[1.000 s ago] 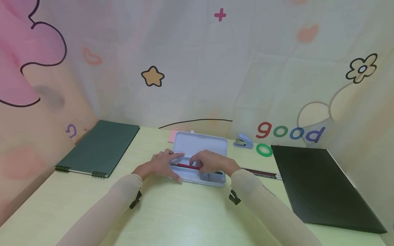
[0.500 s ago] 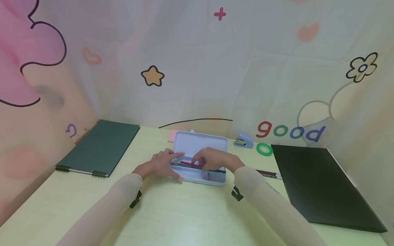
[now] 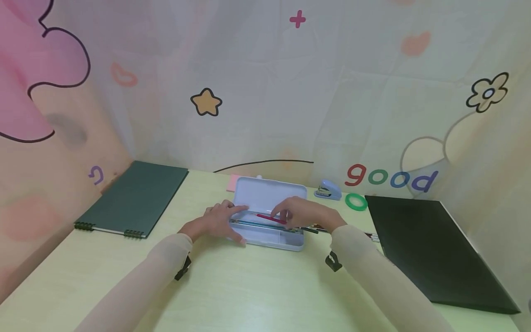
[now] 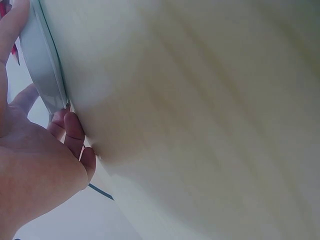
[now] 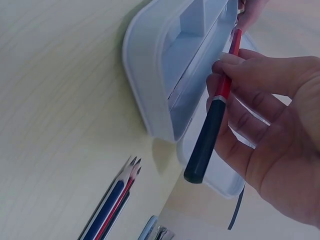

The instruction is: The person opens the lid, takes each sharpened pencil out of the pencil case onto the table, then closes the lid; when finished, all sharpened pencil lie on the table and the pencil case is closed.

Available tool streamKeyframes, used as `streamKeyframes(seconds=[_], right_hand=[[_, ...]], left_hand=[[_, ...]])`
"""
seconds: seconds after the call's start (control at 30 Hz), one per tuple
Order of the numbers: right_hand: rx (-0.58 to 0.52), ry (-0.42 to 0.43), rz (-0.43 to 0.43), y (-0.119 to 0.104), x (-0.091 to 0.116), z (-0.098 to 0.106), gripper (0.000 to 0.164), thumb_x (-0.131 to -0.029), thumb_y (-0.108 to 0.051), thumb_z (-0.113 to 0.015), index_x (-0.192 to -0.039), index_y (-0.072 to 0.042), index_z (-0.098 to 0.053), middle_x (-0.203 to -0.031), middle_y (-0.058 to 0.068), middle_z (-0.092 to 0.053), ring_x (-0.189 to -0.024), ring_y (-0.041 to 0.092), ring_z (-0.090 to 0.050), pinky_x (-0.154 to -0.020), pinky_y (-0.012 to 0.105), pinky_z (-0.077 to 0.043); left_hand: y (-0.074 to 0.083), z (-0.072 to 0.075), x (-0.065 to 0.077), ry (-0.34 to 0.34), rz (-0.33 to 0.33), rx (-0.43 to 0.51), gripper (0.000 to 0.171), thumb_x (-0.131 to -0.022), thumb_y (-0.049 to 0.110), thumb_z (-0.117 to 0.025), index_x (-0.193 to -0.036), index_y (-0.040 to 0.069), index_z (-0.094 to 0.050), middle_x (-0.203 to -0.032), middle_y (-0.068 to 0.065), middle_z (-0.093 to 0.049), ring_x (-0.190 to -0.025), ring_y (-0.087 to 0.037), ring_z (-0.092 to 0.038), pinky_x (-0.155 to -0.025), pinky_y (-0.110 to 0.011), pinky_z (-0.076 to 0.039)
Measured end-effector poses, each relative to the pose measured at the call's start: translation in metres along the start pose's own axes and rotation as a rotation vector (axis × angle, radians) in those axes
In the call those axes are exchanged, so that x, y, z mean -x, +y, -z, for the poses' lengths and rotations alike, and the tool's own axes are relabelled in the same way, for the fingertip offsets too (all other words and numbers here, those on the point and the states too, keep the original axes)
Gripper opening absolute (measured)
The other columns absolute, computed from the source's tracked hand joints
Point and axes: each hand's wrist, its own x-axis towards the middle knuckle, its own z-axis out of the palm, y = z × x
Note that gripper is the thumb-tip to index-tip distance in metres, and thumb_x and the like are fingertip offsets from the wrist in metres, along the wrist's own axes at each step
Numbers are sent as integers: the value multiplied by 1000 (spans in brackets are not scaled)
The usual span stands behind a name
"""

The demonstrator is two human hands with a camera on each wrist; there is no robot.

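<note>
Pinched between thumb and fingers, a slim red pencil with a silvery band and a dark end [image 5: 218, 102] is in the right hand [image 3: 304, 213]. It is raised over the rear part of the pale blue plastic pencil case [image 3: 271, 246], which stands open on the light wood-toned table [image 3: 257, 286]. Its long axis runs roughly along the case's length, slightly aslant: the point leads left into the case's span, while the dark end sticks out past the case's right end. Of the two hands, the right is the nearer to it.

Well to the left of the case lies a dark green spiral-bound notebook [image 3: 134, 198]. Just behind the case's left corner shows a flat pink piece [image 3: 232, 183], partly hidden by the raised lid [image 3: 269, 196]. At the case's left end, the left hand [image 3: 220, 221] grips the box, thumb along the near edge, index finger toward the hinge, other fingers bent against the outer wall.

To the right of the case, behind its level, sits a pale blue stapler [image 3: 329, 190], then a green ring of tape [image 3: 356, 209]. Some striped sharpened pencils [image 5: 111, 205] lie on the table beyond the case's right end, points toward it. Farthest right from the case is a large flat black folder [image 3: 448, 253].
</note>
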Motion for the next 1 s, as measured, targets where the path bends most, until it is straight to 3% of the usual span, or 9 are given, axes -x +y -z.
streamKeyframes(seconds=[0.53,1.0], right_hand=[[-16,20,16,31,36,2,35,-92,-4,-68,-125,-15,-70,-105,-1,-70,-96,16,-61,-89,33,-54],[-102,70,-3,64,68,-5,34,-91,-1,-68,-122,-13,-72,-107,3,-73,-94,16,-63,-85,31,-55]], left_hand=[[-1,1,1,2,-24,0,100,-70,56,-85,-154,31,-37,-145,-16,-40,-129,-35,-40,-109,-58,-31],[2,1,2,-1,-18,3,100,-70,55,-85,-154,31,-38,-145,-16,-40,-128,-35,-40,-109,-57,-31]])
